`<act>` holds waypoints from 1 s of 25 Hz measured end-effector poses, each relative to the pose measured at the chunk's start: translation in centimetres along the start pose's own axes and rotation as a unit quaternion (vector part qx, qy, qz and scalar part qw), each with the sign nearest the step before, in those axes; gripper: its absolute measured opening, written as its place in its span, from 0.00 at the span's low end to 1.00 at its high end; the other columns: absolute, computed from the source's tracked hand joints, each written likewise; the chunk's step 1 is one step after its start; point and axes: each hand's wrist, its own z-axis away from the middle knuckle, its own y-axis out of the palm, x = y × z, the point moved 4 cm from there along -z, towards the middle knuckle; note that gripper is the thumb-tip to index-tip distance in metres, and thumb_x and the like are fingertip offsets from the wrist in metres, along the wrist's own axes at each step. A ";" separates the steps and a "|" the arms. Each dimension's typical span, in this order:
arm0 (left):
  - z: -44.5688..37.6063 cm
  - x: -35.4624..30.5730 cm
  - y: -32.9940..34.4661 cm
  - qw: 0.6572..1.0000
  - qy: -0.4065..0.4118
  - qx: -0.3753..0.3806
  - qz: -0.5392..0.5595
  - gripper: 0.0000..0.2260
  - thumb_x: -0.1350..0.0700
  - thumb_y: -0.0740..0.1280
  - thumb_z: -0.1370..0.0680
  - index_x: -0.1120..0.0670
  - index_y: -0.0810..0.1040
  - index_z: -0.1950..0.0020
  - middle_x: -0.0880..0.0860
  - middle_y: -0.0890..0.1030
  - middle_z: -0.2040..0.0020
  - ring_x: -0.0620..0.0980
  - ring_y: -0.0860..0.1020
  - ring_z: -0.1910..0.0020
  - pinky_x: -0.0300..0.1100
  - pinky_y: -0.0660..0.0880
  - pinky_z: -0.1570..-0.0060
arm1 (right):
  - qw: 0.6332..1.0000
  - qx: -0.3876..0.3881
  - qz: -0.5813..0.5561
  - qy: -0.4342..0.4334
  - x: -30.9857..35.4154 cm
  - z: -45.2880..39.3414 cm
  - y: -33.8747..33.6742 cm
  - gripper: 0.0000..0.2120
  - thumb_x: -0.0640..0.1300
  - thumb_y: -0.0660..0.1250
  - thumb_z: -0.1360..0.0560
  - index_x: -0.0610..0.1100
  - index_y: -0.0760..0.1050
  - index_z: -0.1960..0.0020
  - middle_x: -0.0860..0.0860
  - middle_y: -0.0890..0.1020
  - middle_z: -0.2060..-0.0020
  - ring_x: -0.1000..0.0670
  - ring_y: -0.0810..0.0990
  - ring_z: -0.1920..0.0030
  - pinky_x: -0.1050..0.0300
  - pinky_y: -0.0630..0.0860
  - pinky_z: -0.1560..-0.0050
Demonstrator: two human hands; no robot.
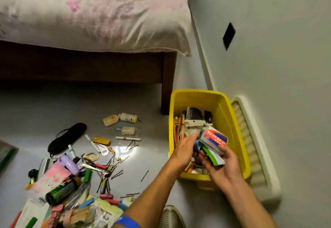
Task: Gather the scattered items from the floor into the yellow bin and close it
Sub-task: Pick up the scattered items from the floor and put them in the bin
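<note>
Two hands over the yellow bin [231, 113], which sits open on the floor by the wall, just right of the bed leg. The right hand [221, 167] grips a small stack of packets [214, 143], a red-and-white one on top and a green-edged one beneath, thumb on the near edge and fingers curled underneath, so the stack sits above the bin's near half. The left hand [184, 149] hovers at the bin's left rim, fingers straight and relaxed, holding nothing, its blurred fingertips just beside the packets; whether they touch, I cannot tell. Inside the bin lie pens, cords and a dark pouch. Left of the bin, the scattered items [75, 170] cover the floor: hairpins, bottles, markers. A white lid [258, 149] leans against the wall, right of the bin.
</note>
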 end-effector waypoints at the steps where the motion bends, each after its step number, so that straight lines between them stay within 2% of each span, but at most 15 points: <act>1: -0.4 0.9 -0.1 1.000 -0.019 -0.011 0.016 0.16 0.45 0.54 0.16 0.47 0.81 0.46 0.43 0.83 0.51 0.38 0.81 0.52 0.33 0.78 0.55 | 1.000 -0.018 0.002 0.014 -0.1 -0.8 -0.6 0.18 0.43 0.62 0.24 0.37 0.74 0.36 0.37 0.84 0.52 0.39 0.82 0.52 0.46 0.80 0.53; 2: -0.6 1.7 -0.4 0.999 -0.036 -0.027 0.029 0.14 0.45 0.55 0.17 0.45 0.81 0.49 0.37 0.83 0.56 0.33 0.80 0.57 0.29 0.76 0.61 | 0.999 -0.036 0.007 0.025 -0.2 -1.5 -1.0 0.17 0.44 0.62 0.23 0.37 0.74 0.37 0.36 0.83 0.51 0.39 0.82 0.53 0.46 0.80 0.53; 3: -0.8 2.4 -0.7 0.998 -0.048 -0.037 0.036 0.13 0.46 0.56 0.17 0.43 0.80 0.51 0.33 0.82 0.59 0.31 0.80 0.59 0.27 0.75 0.64 | 0.998 -0.048 0.010 0.033 -0.3 -2.1 -1.3 0.17 0.44 0.62 0.23 0.37 0.74 0.37 0.36 0.83 0.50 0.39 0.82 0.52 0.46 0.79 0.53; 4: -1.0 2.8 -0.9 0.997 -0.053 -0.043 0.038 0.12 0.47 0.57 0.17 0.42 0.80 0.50 0.33 0.82 0.58 0.30 0.80 0.58 0.26 0.76 0.62 | 0.998 -0.054 0.010 0.037 -0.3 -2.7 -1.5 0.17 0.45 0.62 0.22 0.38 0.74 0.38 0.36 0.83 0.48 0.39 0.82 0.51 0.46 0.79 0.54; 5: -1.1 3.2 -1.1 0.997 -0.057 -0.047 0.040 0.12 0.47 0.57 0.17 0.43 0.80 0.46 0.35 0.82 0.52 0.32 0.80 0.52 0.30 0.77 0.54 | 0.998 -0.057 0.010 0.040 -0.4 -3.2 -1.5 0.16 0.45 0.63 0.22 0.38 0.74 0.38 0.36 0.82 0.46 0.38 0.82 0.50 0.46 0.79 0.54; 7: -1.2 3.5 -1.6 0.996 -0.058 -0.055 0.033 0.13 0.48 0.57 0.17 0.45 0.78 0.38 0.44 0.79 0.41 0.43 0.77 0.40 0.43 0.75 0.38 | 0.997 -0.062 0.019 0.044 -0.5 -3.8 -1.5 0.17 0.46 0.63 0.22 0.39 0.74 0.37 0.37 0.80 0.42 0.38 0.80 0.46 0.46 0.79 0.54; 9: -1.0 3.6 -1.9 0.997 -0.049 -0.053 0.018 0.14 0.48 0.56 0.16 0.44 0.77 0.36 0.47 0.77 0.37 0.48 0.74 0.36 0.47 0.71 0.33 | 0.997 -0.063 0.027 0.047 -0.9 -4.0 -1.2 0.19 0.46 0.64 0.22 0.41 0.72 0.33 0.38 0.77 0.38 0.36 0.79 0.44 0.44 0.79 0.52; 11: -0.4 3.3 -2.1 0.998 -0.042 -0.054 0.017 0.15 0.48 0.55 0.16 0.46 0.77 0.34 0.47 0.76 0.35 0.48 0.73 0.34 0.48 0.70 0.32 | 0.997 -0.052 0.042 0.043 -1.1 -3.7 -0.9 0.22 0.47 0.64 0.21 0.44 0.68 0.29 0.39 0.72 0.33 0.34 0.77 0.42 0.44 0.78 0.49; 14: 0.6 2.9 -3.1 0.996 -0.033 -0.076 0.032 0.15 0.48 0.55 0.16 0.44 0.77 0.35 0.47 0.79 0.37 0.46 0.76 0.37 0.47 0.74 0.37 | 0.996 -0.014 0.081 0.041 -1.5 -2.5 0.3 0.23 0.47 0.64 0.21 0.48 0.67 0.28 0.43 0.69 0.29 0.35 0.74 0.37 0.44 0.77 0.46; 17: 2.5 1.8 -5.1 0.992 -0.018 -0.111 0.061 0.14 0.48 0.54 0.16 0.37 0.79 0.44 0.38 0.83 0.50 0.36 0.80 0.50 0.32 0.77 0.56 | 0.989 0.020 0.139 0.037 -1.9 -0.7 2.4 0.21 0.47 0.65 0.22 0.48 0.70 0.30 0.44 0.71 0.29 0.38 0.73 0.34 0.44 0.76 0.45; 18: 3.2 1.5 -5.8 0.990 -0.017 -0.122 0.066 0.14 0.48 0.54 0.16 0.35 0.79 0.48 0.35 0.82 0.54 0.34 0.80 0.53 0.29 0.76 0.60 | 0.987 0.025 0.155 0.032 -2.0 -0.2 3.1 0.19 0.46 0.65 0.22 0.48 0.71 0.31 0.44 0.72 0.29 0.38 0.73 0.34 0.44 0.76 0.45; 19: 4.1 1.2 -6.7 0.989 -0.017 -0.133 0.065 0.14 0.48 0.54 0.16 0.34 0.78 0.48 0.34 0.82 0.54 0.34 0.80 0.53 0.29 0.76 0.60 | 0.985 0.031 0.167 0.024 -2.2 0.5 4.0 0.17 0.45 0.65 0.22 0.49 0.72 0.33 0.44 0.72 0.30 0.38 0.73 0.33 0.43 0.76 0.45; 22: 5.7 1.3 -9.7 0.981 -0.019 -0.177 0.080 0.16 0.47 0.54 0.16 0.44 0.71 0.30 0.45 0.76 0.36 0.44 0.75 0.39 0.38 0.75 0.47 | 0.977 0.068 0.202 0.006 -3.2 2.3 6.6 0.12 0.44 0.65 0.22 0.51 0.75 0.39 0.46 0.74 0.33 0.39 0.74 0.34 0.46 0.77 0.46; 25: 7.3 2.5 -13.5 0.974 -0.024 -0.209 0.083 0.18 0.48 0.55 0.16 0.47 0.68 0.26 0.50 0.72 0.30 0.48 0.73 0.35 0.43 0.74 0.41 | 0.959 0.116 0.260 0.000 -6.0 3.1 9.8 0.12 0.44 0.64 0.21 0.52 0.77 0.39 0.50 0.76 0.36 0.42 0.77 0.38 0.48 0.79 0.48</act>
